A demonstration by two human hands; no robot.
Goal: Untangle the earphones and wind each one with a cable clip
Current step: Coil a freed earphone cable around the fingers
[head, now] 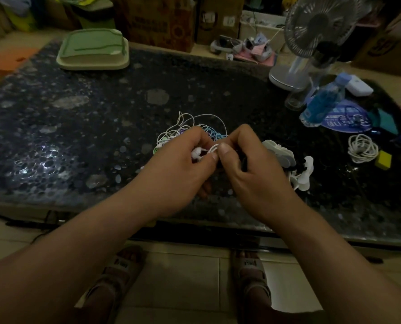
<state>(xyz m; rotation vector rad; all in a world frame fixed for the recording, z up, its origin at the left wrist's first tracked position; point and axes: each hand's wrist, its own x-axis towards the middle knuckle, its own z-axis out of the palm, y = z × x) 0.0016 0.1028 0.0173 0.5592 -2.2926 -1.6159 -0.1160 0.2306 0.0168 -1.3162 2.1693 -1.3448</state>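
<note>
— Grip, each side?
— Left hand (185,164) pinches the buds of a white earphone (196,155). Right hand (248,169) pinches its cable, thumbs side by side.
— And the rest?
— The tangled earphones (196,128) lie just beyond the knuckles. White cable clips (281,153) sit just right of the right hand, a coiled earphone (362,148) farther right.
</note>
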